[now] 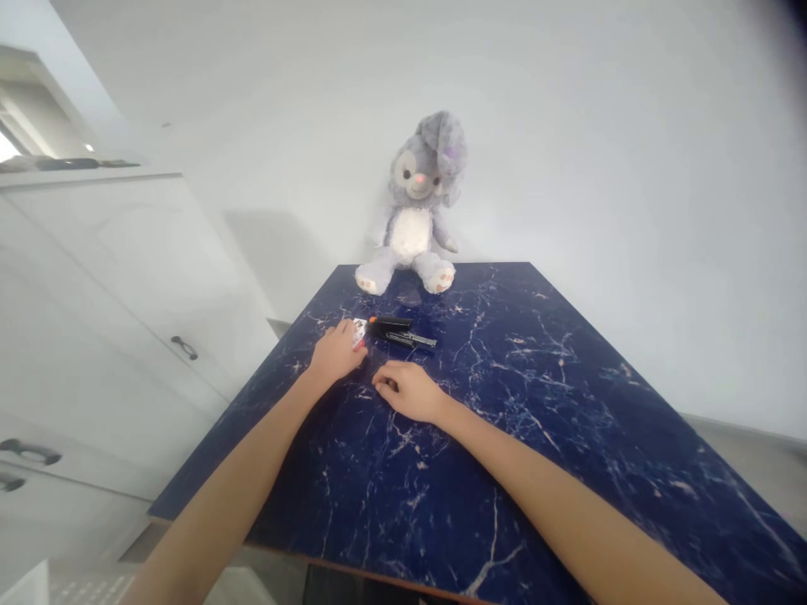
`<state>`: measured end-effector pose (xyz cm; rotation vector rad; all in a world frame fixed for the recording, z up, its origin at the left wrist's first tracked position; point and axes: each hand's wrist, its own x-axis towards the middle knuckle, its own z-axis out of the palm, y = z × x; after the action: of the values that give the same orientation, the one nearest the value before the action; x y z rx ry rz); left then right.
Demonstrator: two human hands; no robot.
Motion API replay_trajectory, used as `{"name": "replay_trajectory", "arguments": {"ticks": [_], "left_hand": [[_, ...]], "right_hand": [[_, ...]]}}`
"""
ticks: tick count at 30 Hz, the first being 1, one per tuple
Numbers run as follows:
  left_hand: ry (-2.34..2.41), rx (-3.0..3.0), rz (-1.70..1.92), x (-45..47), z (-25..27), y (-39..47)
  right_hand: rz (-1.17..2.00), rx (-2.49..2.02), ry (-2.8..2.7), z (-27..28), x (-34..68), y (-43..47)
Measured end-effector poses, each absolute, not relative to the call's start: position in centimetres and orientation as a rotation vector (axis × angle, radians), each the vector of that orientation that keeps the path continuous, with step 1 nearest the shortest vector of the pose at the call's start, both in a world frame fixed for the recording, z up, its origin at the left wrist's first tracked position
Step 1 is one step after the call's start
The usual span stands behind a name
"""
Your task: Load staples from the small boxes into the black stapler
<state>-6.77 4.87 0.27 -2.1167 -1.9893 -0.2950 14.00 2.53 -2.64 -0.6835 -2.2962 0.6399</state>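
We see the left hand (pixel 336 353) resting on the bench (pixel 567 437), its grip pinching a small white and red card (pixel 359 333) at the stapler's (pixel 401 331) near end. The stapler's long axis runs rightward, away from that hand. The right hand (pixel 409 391), loosely curled and empty, lies just below it.

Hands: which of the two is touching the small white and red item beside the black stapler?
The left hand: its fingertips rest on the small white and red item beside the stapler. The right hand lies curled on the table, apart from both.
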Motion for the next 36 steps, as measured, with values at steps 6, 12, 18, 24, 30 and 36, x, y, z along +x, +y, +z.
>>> {"name": "replay_trajectory", "arguments": {"ticks": [6,12,18,24,30,36], "left_hand": [[-2.002,-2.121,-0.294,-6.75,0.23,4.81],[-2.018,-2.12,-0.291,-6.73,0.2,4.76],[-1.992,-2.123,-0.288,-6.79,0.07,4.75],[-1.966,-2.126,-0.305,-7.02,-0.31,4.98],[-1.993,-2.145,-0.313,-6.92,-0.21,4.9],[-1.998,-2.146,-0.319,-7.0,-0.17,4.88]], "right_hand": [[0.645,-0.676,-2.302,-2.51,14.02,2.52],[0.644,-0.686,-2.297,-2.41,14.05,2.42],[0.645,-0.686,-2.302,-2.44,14.01,2.44],[0.64,-0.676,-2.305,-2.54,14.01,2.52],[0.642,-0.683,-2.309,-2.6,14.01,2.59],[0.644,-0.676,-2.297,-2.59,13.96,2.5]]}}
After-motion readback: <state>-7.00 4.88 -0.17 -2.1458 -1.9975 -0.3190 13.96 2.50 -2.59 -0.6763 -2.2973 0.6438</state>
